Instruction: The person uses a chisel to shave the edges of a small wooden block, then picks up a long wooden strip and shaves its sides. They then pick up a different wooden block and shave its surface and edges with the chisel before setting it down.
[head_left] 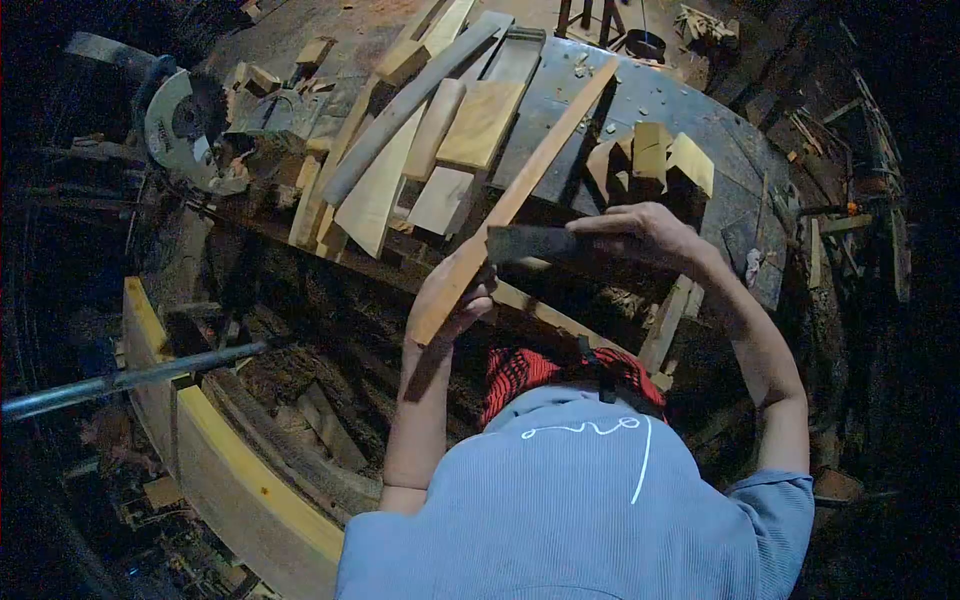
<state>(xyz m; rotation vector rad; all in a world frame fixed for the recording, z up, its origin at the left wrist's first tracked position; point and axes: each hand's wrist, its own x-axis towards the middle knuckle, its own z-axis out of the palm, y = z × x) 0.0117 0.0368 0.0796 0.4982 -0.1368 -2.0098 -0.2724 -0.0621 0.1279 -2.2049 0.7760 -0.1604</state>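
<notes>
A long narrow wooden strip (545,160) slants from the far side of the workbench down towards me. My left hand (470,308) is closed around its near end, with the fingers partly hidden behind the wood. My right hand (645,236) grips a dark flat rectangular piece (535,244), whose kind I cannot make out. The far end of that piece meets the strip's edge just above my left hand, apparently touching it. Beyond my right hand stand several short wooden blocks (650,158).
Boards and a grey pipe-like bar (415,108) lie on the workbench (690,105) at left. A circular saw (182,130) sits at the far left. A curved wooden beam (240,490) and a metal pipe (130,380) are at lower left. Wood scraps litter the floor.
</notes>
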